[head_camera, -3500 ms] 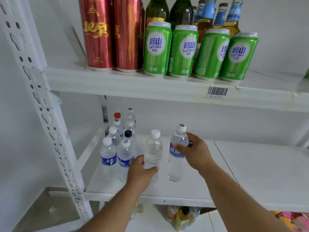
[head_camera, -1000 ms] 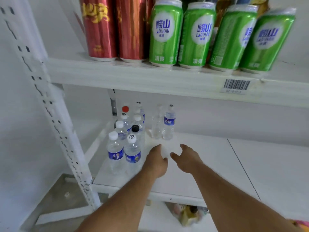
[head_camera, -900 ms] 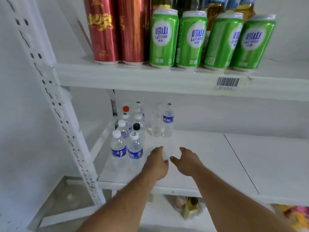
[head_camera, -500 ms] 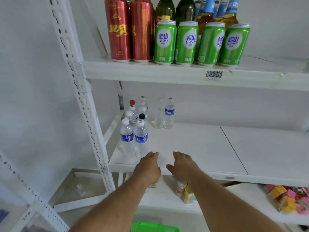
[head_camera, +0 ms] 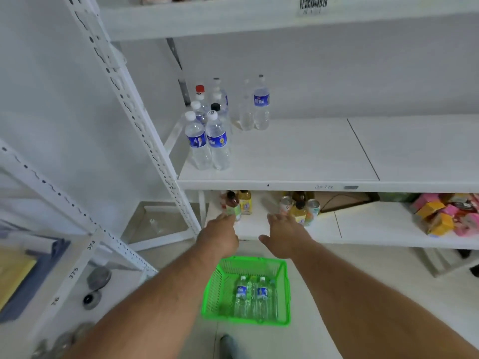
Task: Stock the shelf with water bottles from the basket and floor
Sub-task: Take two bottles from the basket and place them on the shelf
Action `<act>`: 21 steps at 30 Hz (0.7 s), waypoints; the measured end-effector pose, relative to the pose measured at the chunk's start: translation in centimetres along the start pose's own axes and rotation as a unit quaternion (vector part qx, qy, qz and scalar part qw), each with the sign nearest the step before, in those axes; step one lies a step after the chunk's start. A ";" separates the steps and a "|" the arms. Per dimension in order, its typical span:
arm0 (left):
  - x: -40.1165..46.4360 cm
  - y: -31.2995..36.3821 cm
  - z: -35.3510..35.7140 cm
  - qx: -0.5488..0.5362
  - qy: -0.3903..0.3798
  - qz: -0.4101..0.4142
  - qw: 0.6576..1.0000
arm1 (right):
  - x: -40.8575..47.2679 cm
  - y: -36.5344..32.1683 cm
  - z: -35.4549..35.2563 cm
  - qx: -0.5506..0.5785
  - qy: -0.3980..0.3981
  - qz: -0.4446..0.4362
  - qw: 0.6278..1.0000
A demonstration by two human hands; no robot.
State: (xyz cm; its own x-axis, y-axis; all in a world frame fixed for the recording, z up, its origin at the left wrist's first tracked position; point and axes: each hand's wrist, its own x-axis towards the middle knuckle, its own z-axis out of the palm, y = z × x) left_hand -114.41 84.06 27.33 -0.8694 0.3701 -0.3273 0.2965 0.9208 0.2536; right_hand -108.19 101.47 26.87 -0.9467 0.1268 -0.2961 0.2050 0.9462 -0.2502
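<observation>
1. The left hand (head_camera: 220,238) and the right hand (head_camera: 282,238) are both stretched forward, palms down, fingers loosely extended; neither holds anything; they hover in front of the lower white shelf board (head_camera: 363,229), above the basket.
2. The bright green plastic mesh basket (head_camera: 215,288) sits on the pale tiled floor (head_camera: 363,268) below the hands; clear plastic water bottles with blue labels and white caps (head_camera: 252,297) lie side by side inside it; I count about 4, though blur makes that unsure.
3. On the white middle shelf (head_camera: 298,156), a cluster of upright clear water bottles (head_camera: 207,125) stands at the left end near the perforated white metal upright (head_camera: 145,130); 2 with blue labels stand at the front.
4. A separate pair of upright clear bottles (head_camera: 255,104) stands just right of that cluster, near the back wall.
5. Small yellow and amber drink bottles and cans (head_camera: 298,207) stand on the lower board; pink and yellow packets (head_camera: 445,216) lie at its right end.
</observation>
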 end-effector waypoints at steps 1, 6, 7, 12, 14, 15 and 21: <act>-0.3 -0.5 0.6 0.000 -0.009 -0.007 1.000 | -0.4 -0.1 0.8 -0.002 -0.003 -0.003 1.000; -0.8 -3.8 4.3 -0.013 -0.052 -0.035 0.998 | -1.7 -0.4 5.3 0.005 -0.049 0.013 0.999; -0.8 -4.6 5.2 -0.019 -0.062 -0.038 0.997 | -1.7 -0.4 6.2 0.010 -0.062 0.024 0.998; 0.7 -9.7 10.1 -0.064 -0.126 -0.066 0.988 | -0.4 -1.7 11.3 0.034 -0.126 0.081 0.988; 1.8 -12.2 12.1 -0.081 -0.160 -0.075 0.981 | 0.5 -2.8 13.8 0.044 -0.157 0.102 0.981; 2.4 -13.4 13.1 -0.088 -0.173 -0.078 0.978 | 1.0 -3.3 15.0 0.048 -0.172 0.109 0.978; 7.4 -19.4 19.2 -0.133 -0.216 -0.111 0.961 | 5.9 -4.6 22.7 0.076 -0.220 0.149 0.961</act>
State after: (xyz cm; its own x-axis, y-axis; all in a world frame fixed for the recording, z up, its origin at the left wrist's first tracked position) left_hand -119.02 71.36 2.49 -0.6372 0.2386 -0.7328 -0.0381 0.9400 0.3391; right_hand -109.10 91.08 5.36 -0.6506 0.2154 -0.7283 0.5166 0.8284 -0.2164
